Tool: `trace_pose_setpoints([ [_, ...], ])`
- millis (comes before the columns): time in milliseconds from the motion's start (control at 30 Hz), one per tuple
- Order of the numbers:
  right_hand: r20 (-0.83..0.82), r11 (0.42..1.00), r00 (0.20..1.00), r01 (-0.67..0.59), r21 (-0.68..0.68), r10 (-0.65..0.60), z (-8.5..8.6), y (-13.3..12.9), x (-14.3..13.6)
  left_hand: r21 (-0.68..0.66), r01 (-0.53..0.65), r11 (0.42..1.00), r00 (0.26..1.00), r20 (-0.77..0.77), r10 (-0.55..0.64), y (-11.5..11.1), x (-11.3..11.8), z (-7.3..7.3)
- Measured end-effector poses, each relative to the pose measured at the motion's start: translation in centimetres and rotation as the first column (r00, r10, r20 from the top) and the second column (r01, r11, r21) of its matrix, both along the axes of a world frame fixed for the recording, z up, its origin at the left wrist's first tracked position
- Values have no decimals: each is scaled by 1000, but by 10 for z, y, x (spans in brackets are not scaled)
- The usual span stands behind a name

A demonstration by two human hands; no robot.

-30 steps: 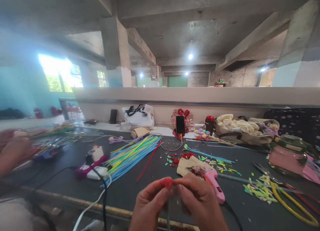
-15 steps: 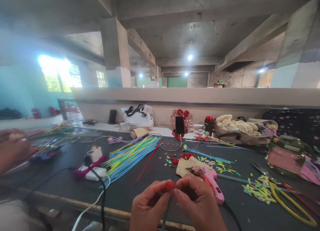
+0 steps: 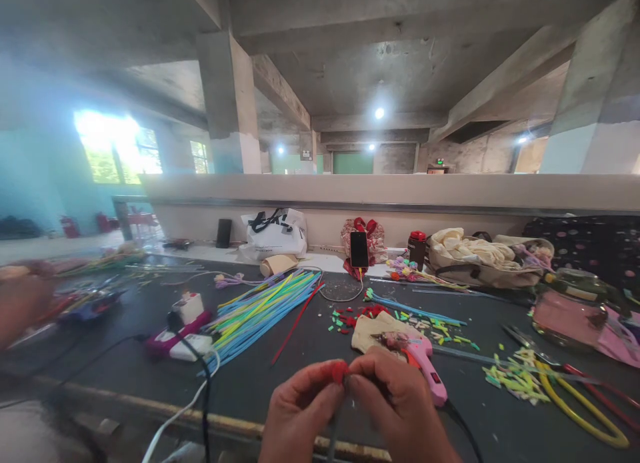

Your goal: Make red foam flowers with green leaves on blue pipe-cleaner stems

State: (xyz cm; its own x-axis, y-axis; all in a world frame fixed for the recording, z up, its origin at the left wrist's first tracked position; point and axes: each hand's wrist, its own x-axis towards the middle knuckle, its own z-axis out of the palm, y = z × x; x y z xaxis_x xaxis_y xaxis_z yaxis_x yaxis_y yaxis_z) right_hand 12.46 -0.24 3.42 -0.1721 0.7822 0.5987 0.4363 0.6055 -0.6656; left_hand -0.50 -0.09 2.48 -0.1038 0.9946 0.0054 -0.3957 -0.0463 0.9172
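A small red fuzzy piece (image 3: 340, 371) sits at the top of a thin greyish stem (image 3: 333, 436), held close in front of me over the table's front edge. My left hand (image 3: 297, 409) pinches it between thumb and forefinger. Against its right side, my right hand (image 3: 400, 403) has thumb and forefinger pressed together at the piece; the fingers partly hide the contact. Just beyond my right hand, a pink glue gun (image 3: 424, 366) lies with its nozzle over a beige cloth (image 3: 365, 333). Red scraps (image 3: 373, 311) are heaped behind the cloth.
Blue, green and yellow fuzzy sticks (image 3: 275, 309) lie left of centre, beside a red stick (image 3: 296, 326) and a power strip (image 3: 195, 346). Cut pieces (image 3: 520, 379) and yellow-handled scissors (image 3: 583, 399) are at right. Another person's hand (image 3: 25, 299) is blurred at far left. A phone (image 3: 359, 249) stands behind.
My hands and the red piece have shifted very slightly left, and the red piece appears a little turned. At far left the other person's hand has moved left.
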Motion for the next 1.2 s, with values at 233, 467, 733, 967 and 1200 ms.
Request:
trace_pose_setpoints([
  [233, 2, 994, 999, 34, 100, -35, -4, 1, 0, -38, 28, 999, 998, 60, -26, -1, 1, 1],
  [467, 24, 987, 998, 59, 147, -63, -6, 4, -1, -48, 45, 998, 996, 80, -41, 1, 3, -3],
  [733, -136, 986, 985, 123, 108, -108, -8, -9, 0, -57, 91, 994, 945, 320, -68, -1, 1, 7],
  [967, -339, 969, 935, 23, -245, -108, -14, -1, 0, -117, 229, 966, 898, 408, -164, 0, -1, 9],
  [1200, -495, 870, 837, -408, -278, 234, -2, 7, 12, -94, 399, 912, 871, 351, -345, 3, -1, 0],
])
